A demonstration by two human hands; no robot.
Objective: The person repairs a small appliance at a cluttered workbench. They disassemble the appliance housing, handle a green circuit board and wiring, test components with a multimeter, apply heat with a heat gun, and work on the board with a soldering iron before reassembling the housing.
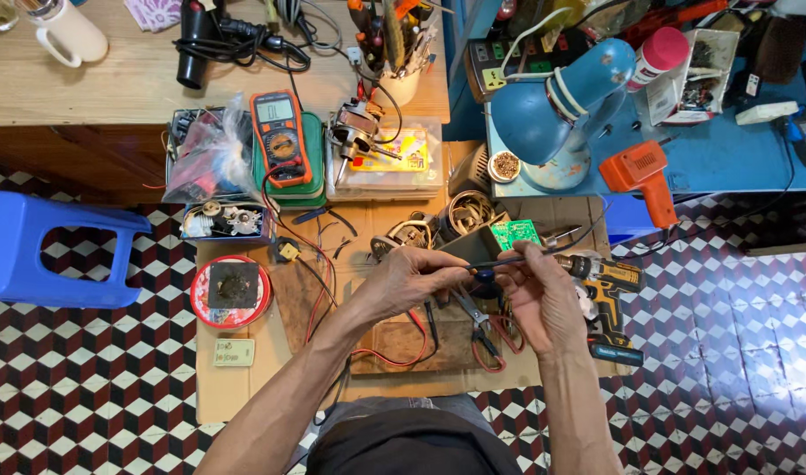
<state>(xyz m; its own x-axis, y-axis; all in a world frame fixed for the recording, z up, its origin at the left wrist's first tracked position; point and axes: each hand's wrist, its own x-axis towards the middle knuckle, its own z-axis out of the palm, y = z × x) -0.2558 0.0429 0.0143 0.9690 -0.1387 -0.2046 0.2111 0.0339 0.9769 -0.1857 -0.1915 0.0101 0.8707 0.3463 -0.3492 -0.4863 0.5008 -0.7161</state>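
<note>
Head view: two hands pinch a thin black cable over a cardboard work mat.

Black cable [543, 254] runs between both hands, above the cardboard mat [244, 387]. Left hand [412, 280] has its fingers curled, tips pressed on the cable's near end; right hand [543, 303] is closed loosely, thumb and forefinger pinching the cable. Pliers [477, 325] lie just below. A cordless drill [609, 299] lies just beside the right hand, a multimeter [280, 136] farther up.
</note>
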